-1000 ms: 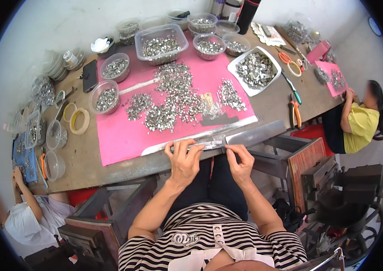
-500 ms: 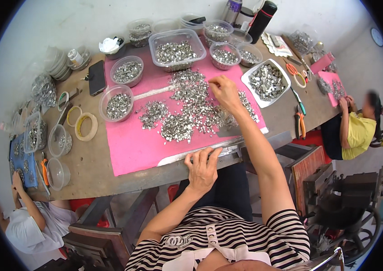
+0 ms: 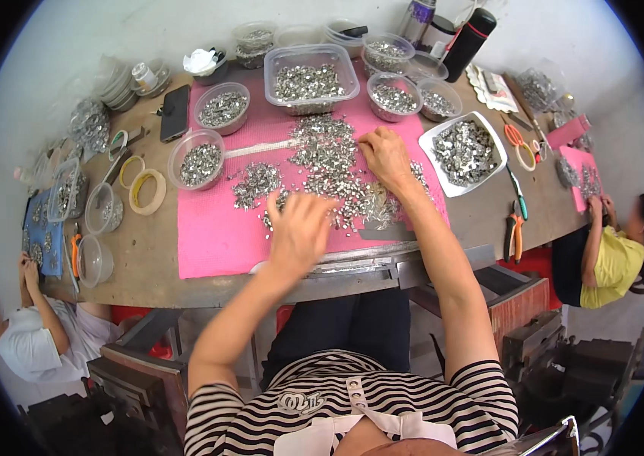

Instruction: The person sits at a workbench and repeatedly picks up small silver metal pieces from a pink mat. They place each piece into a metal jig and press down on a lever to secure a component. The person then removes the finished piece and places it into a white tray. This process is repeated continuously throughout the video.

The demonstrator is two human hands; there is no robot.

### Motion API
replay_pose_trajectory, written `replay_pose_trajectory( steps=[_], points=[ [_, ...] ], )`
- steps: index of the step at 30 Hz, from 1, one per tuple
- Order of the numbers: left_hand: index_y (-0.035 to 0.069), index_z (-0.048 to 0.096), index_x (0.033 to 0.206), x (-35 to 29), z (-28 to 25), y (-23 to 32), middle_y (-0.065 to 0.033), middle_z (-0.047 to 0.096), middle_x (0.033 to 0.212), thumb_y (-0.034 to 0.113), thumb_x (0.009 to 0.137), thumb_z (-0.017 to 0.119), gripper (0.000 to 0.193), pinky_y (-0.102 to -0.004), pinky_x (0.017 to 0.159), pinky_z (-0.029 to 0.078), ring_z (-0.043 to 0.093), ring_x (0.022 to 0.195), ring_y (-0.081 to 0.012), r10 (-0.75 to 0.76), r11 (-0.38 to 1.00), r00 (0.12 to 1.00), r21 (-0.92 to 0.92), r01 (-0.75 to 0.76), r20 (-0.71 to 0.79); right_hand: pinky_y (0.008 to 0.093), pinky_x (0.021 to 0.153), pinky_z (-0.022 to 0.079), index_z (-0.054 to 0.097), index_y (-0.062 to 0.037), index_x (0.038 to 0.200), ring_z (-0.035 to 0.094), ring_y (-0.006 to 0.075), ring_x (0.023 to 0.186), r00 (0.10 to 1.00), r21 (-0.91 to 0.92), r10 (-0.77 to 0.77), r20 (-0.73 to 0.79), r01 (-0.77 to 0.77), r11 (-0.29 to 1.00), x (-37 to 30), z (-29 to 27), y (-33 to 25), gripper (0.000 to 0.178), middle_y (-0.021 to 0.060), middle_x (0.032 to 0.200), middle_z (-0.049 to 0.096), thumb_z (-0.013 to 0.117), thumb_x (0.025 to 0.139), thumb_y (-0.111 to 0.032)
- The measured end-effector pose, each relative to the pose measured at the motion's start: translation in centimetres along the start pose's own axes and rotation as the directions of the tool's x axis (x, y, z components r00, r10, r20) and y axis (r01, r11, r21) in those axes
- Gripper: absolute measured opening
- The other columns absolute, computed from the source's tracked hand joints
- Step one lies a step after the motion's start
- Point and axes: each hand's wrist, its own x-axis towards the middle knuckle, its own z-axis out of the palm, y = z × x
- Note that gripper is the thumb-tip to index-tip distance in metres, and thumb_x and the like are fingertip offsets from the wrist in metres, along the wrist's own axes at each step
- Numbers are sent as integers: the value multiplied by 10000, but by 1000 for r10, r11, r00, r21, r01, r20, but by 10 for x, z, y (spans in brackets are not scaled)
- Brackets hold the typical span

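Note:
On a pink ribbed mat (image 3: 208,243) lie loose heaps of small shiny metal pieces (image 3: 326,156). My right hand (image 3: 388,158) is at the right edge of the main heap, its fingertips curled together and pointing down; whatever they pinch is too small to make out. My left hand (image 3: 299,232), slightly blurred, hangs over the near left part of the heap with its fingers apart, and I see nothing held in it. It covers some of the pieces. A metal strip (image 3: 360,261) runs along the table's front edge between my forearms.
Tubs of metal pieces, among them a large square tub (image 3: 310,57), line the mat's far side. To the right are a white dish (image 3: 462,152) and orange-handled pliers (image 3: 514,232); to the left, tape rolls (image 3: 146,191) and a phone (image 3: 175,112). Two co-workers sit either side.
My left hand has lifted off the metal strip at the table edge and moved forward over the heap. My right hand stays near the heap's right edge. The view has shifted slightly.

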Motion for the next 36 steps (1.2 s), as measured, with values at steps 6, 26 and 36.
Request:
replay_pose_trajectory(
  steps=[6,26,36],
  points=[
    [134,739,1071,89,40,-82,-65,622,989,169,933,721,143,-529,985,355,604,1021,-277,86,968,995,242,-73,-44,462,824,470,716,-64,901,627,326,912,986,-117,-159,-54,151,982,3,8,-4,75,115,902,639,707,873,-133],
    [108,768,935,10,23,4,-35,629,918,145,896,764,53,-415,986,336,603,948,-202,223,960,930,-232,-157,292,425,848,443,661,-45,905,611,309,877,980,-106,-38,198,60,993,-146,-127,-49,73,101,898,605,723,865,-46],
    [134,797,1024,-17,23,5,-6,625,846,123,913,757,118,-387,916,336,600,870,-192,106,990,987,-105,-93,121,424,794,423,686,-69,934,578,280,862,999,-78,4,-50,-8,997,-166,-101,-57,119,76,870,582,771,852,-63]
  ],
)
